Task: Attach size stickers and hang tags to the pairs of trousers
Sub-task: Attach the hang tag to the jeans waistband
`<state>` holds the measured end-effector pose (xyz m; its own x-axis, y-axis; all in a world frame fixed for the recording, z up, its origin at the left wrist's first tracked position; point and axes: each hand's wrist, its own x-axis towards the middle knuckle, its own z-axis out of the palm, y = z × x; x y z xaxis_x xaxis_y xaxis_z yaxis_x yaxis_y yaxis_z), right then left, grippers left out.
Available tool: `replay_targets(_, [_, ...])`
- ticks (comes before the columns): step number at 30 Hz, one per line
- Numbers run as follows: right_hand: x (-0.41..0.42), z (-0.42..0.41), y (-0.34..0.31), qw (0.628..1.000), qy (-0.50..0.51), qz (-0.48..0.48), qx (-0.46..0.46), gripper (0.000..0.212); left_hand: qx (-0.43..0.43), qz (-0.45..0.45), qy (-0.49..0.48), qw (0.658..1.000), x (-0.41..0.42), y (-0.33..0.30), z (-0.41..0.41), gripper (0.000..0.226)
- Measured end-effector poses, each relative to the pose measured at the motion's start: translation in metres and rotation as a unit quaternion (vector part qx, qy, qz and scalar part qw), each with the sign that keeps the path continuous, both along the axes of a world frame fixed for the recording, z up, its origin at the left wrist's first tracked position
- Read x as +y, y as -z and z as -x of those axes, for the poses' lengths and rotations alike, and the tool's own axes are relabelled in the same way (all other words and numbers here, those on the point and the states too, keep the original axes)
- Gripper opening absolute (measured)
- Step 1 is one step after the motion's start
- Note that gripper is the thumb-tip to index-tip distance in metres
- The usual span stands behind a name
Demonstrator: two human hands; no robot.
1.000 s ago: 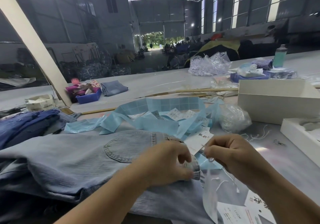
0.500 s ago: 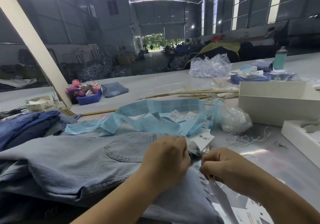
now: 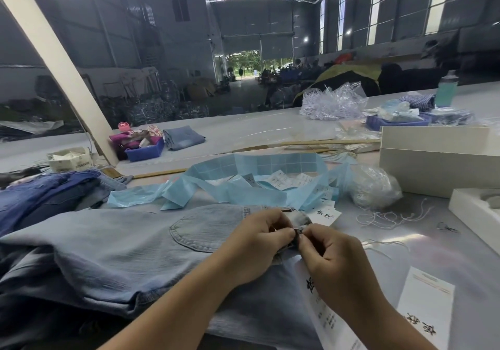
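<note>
the trousers are spread lengthwise to the left on the counter, their waistband corner pinched directly between the left hand and right hand, with a hang tag lying under the right hand, nearer it.

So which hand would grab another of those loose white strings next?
Probably the right hand: the white strings lie on its side, while the left hand pinches the jeans' waistband.
</note>
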<state>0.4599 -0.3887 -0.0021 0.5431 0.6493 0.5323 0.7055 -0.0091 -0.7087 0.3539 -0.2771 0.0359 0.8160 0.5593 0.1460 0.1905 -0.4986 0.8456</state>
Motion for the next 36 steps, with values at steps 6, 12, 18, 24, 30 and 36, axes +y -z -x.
replay_targets(6, [0.001, 0.003, 0.001, 0.996, 0.044, 0.045, -0.061, 0.03, -0.006, -0.067, 0.006, 0.998, -0.002, 0.01, 0.003, 0.023])
replay_targets(12, [0.0, 0.005, -0.001, 0.986, 0.068, 0.086, -0.128, 0.03, -0.026, -0.081, -0.001, 0.996, -0.003, 0.02, 0.003, 0.019])
replay_targets(18, [0.0, 0.003, 0.011, 0.984, 0.063, 0.079, -0.149, 0.024, 0.037, -0.043, -0.022, 0.998, 0.001, 0.012, 0.0, 0.02])
replay_targets(24, [-0.001, 0.002, 0.021, 0.982, 0.064, 0.021, -0.178, 0.02, 0.092, -0.053, 0.013, 0.994, 0.007, 0.007, -0.003, 0.016])
replay_targets(30, [-0.002, -0.003, 0.026, 0.983, 0.045, 0.0, -0.18, 0.023, 0.107, -0.087, 0.025, 0.99, 0.012, 0.008, -0.002, 0.01])
replay_targets(36, [-0.005, -0.004, 0.024, 0.988, 0.028, -0.006, -0.151, 0.015, 0.146, -0.007, 0.071, 0.987, 0.015, 0.004, -0.003, 0.013])
